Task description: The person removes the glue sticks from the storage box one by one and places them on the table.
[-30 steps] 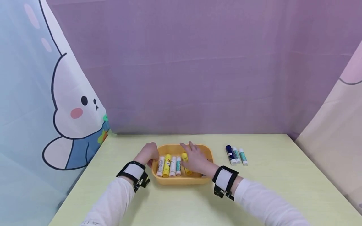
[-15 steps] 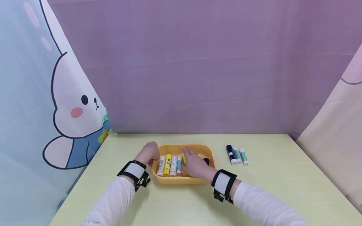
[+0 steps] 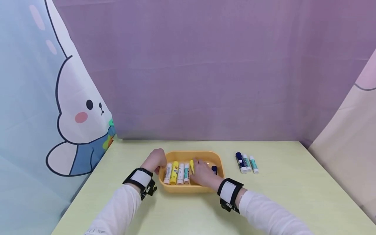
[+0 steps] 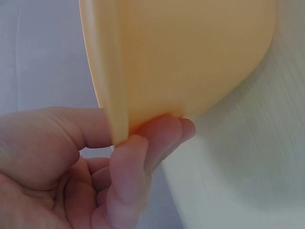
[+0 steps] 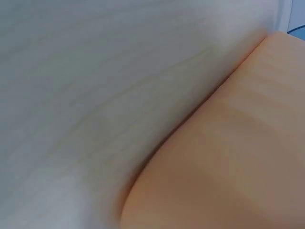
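At the left end of an orange plastic basket (image 3: 191,189), my left hand (image 3: 157,160) grips the rim. The left wrist view shows the thumb on one side of the basket wall (image 4: 190,57) and curled fingers on the other. Inside the basket my right hand (image 3: 204,173) pinches a yellow glue stick (image 3: 192,165), mostly covered by the fingers. Left of it lie a row of glue sticks: a white one (image 3: 167,174), a yellow one with red marks (image 3: 174,173), another white one (image 3: 180,174) and a teal-and-white one (image 3: 186,173).
A dark blue glue stick (image 3: 214,169) lies at the basket's right end, partly behind the right hand. Right of the basket, a dark blue glue stick (image 3: 241,162) and two teal-and-white glue sticks (image 3: 254,164) lie on the pale table (image 3: 182,215). A purple curtain (image 3: 205,71) hangs behind.
My right hand has lowered into the basket and its spread fingers have drawn in at the yellow glue stick. The dark blue glue stick behind it shows more. My left hand stays on the rim.
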{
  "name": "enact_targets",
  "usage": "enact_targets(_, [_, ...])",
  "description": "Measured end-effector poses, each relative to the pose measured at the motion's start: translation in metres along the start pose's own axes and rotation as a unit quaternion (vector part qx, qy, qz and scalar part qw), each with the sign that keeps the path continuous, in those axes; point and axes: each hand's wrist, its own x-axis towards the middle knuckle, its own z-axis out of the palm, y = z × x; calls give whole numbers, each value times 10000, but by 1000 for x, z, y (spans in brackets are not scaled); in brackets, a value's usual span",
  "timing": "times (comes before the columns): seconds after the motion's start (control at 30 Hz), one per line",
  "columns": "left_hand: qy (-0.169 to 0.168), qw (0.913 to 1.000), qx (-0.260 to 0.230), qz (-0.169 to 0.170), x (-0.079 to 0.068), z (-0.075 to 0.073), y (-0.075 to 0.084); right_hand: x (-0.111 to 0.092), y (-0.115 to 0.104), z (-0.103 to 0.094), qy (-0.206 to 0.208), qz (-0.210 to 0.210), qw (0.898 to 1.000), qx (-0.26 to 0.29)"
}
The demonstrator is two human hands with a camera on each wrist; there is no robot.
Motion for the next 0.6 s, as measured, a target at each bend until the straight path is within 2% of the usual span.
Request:
enact_targets(0.2, [6,10000,44,-42,0,0,0,1,-1,-1,-71,-52,10000,-7])
enact_targets(0.33, [44,9999,122,51,2,2,-1,1,-2,-2,-133,-59,9999,66])
enact_targets(0.6, [88,9999,40,104,1,3,-2,2,-1,0,-219,66,9996,153])
